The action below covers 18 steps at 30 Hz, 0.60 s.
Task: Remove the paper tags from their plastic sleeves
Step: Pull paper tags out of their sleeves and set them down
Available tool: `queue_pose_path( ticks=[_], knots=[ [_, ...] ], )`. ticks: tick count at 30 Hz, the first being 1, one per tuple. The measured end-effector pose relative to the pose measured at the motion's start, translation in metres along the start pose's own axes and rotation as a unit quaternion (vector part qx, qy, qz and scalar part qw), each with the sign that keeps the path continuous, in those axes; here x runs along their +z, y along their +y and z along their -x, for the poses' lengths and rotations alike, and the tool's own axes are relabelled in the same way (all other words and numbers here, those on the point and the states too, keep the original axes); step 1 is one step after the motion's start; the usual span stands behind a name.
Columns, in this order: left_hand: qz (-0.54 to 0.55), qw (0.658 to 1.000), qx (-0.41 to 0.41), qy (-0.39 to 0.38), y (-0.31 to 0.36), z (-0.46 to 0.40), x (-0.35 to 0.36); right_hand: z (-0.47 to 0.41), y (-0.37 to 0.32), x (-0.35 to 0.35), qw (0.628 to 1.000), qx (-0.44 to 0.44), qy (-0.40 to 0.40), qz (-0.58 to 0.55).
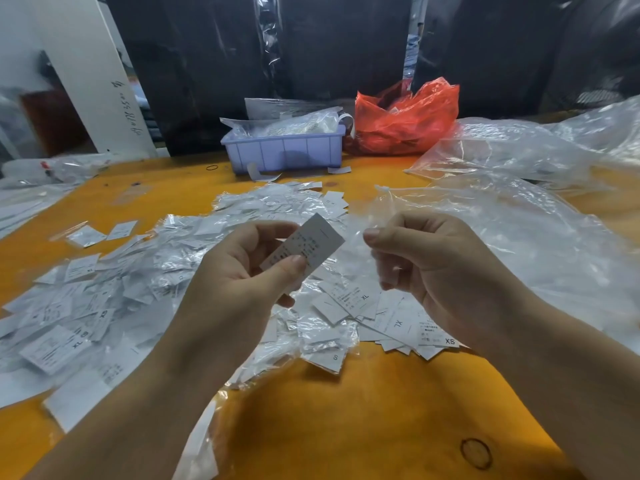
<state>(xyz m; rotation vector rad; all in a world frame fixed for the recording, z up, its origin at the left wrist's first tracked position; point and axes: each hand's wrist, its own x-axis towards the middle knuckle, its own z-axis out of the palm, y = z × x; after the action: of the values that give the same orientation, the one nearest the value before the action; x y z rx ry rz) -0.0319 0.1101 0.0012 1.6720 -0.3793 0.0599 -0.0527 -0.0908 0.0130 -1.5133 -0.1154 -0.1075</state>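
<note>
Fingers (294, 263) of left hand (235, 271) curled, pinching paper tag (311, 242) between thumb and forefinger, tag tilted, raised above worktop (346, 410). Right hand (426, 265) just beside, fingers curled round clear plastic sleeve (360, 237), apart from tag. Orange worktop below, spread with large clear bags (519, 216) at right, wide heap of sleeved tags (138, 289) at left and centre, small pile of bare tags (398, 323) under right wrist. Farther back, red plastic bag (408, 116) beside lilac bin (284, 150). Black ring (476, 452) near front edge.
</note>
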Motion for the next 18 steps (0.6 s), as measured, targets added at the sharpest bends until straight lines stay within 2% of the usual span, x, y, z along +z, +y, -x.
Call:
queue_pose_path(
  ticks=[7, 18],
  knots=[
    [0.019, 1.000, -0.016, -0.001, -0.001, -0.001, 0.000, 0.002, 0.001, 0.004, 0.999, 0.012, -0.017, -0.034],
    [0.175, 0.978, -0.106, 0.050, 0.004, -0.006, -0.003, 0.008, 0.002, 0.013, 0.996, 0.026, -0.084, 0.008]
  ],
)
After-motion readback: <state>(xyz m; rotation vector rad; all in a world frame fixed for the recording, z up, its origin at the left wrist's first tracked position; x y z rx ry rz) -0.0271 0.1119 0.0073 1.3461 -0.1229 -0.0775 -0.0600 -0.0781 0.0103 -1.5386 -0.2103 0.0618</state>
